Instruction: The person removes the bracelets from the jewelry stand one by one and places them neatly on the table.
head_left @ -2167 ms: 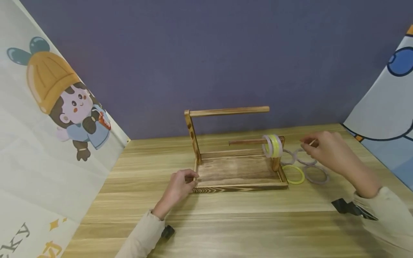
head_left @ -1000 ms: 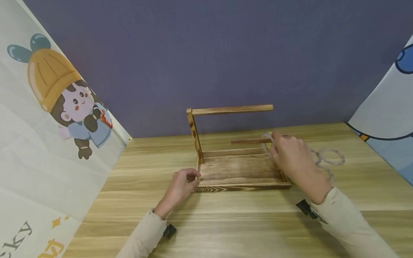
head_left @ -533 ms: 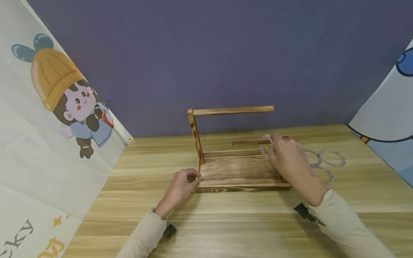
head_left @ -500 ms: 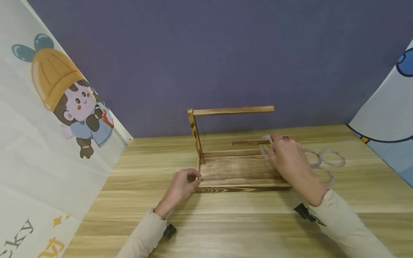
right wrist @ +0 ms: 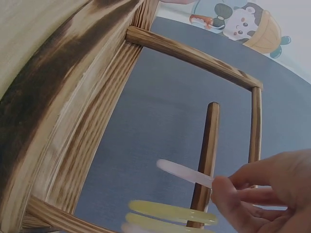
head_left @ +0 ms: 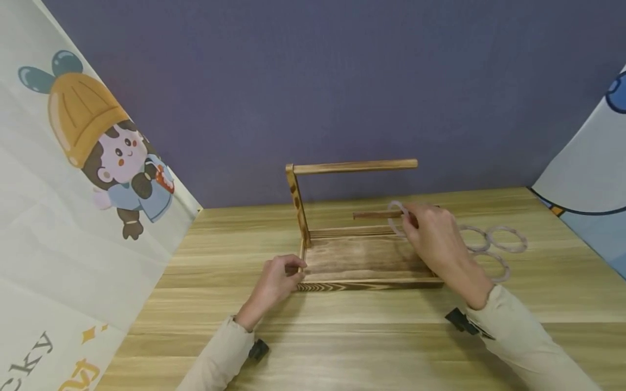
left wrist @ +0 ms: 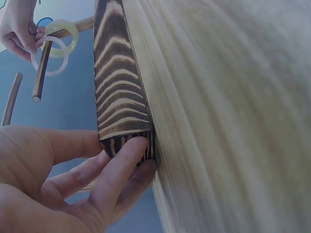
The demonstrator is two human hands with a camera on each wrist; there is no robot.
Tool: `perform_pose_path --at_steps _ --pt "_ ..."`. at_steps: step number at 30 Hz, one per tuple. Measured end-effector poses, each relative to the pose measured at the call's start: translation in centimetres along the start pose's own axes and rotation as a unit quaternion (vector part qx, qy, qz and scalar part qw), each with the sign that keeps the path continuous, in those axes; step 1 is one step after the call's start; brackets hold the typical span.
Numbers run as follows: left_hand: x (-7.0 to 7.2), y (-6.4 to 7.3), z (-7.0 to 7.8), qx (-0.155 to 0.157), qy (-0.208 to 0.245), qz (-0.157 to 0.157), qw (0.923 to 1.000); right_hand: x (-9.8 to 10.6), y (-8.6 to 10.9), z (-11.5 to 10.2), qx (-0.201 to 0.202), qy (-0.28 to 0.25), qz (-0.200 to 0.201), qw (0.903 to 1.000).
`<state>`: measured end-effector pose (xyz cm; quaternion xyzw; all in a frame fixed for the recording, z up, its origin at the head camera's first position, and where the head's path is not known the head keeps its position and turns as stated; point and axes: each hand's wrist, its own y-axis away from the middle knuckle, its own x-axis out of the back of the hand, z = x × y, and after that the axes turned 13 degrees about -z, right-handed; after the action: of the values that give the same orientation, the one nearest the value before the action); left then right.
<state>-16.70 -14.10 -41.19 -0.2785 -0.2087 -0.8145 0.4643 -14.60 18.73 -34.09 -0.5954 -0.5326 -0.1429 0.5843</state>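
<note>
Steadiness looks like the reason the left hand (head_left: pixel 271 279) sits where it does: it pinches the near left corner of the wooden rack (head_left: pixel 362 286), fingers bent about the end of the front rail (left wrist: pixel 120 82), presumably so the frame does not slide on the desk (head_left: pixel 313 336). The rack stands back toward the desk's far edge, and its lower rod (head_left: pixel 370 215) runs across from a post (left wrist: pixel 83 24) at the right with its left tip free, which would let a ring slip over that end. The pale ring (right wrist: pixel 180 171) is around the rod, between the tip and a yellow ring (right wrist: pixel 170 211) nearer the post (more rings lie past the yellow one, partly cut off in the right wrist view). The right hand (head_left: pixel 437 233) has the pale ring by its edge, thumb and fingers nearly together, a hold that likely keeps the palm out of the rod's way. Its wrist comes in from the desk's near right, back of the hand uppermost; the left forearm reaches in from the near edge. Three loose rings (head_left: pixel 508 251) lie flat, close together, right of the rack.
</note>
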Motion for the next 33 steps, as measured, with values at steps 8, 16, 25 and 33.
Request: perform_pose_path --at_steps 8,16,25,33 --pt "-1.1 1.1 -0.8 -0.002 0.007 -0.021 0.9998 -0.7 1.0 -0.6 0.006 -0.003 0.002 1.0" --pt "-1.1 0.8 -0.7 -0.008 0.018 -0.014 0.9997 -0.8 -0.2 -1.1 0.012 0.001 0.0 0.9999" --pt "-0.6 0.1 -0.7 -0.01 0.015 -0.011 0.9998 -1.3 -1.5 -1.7 0.02 -0.008 0.001 0.9998" --pt "-0.1 -0.1 -0.5 -0.01 0.01 -0.008 0.9999 -1.9 -2.8 -2.7 0.037 -0.018 0.002 0.9992"
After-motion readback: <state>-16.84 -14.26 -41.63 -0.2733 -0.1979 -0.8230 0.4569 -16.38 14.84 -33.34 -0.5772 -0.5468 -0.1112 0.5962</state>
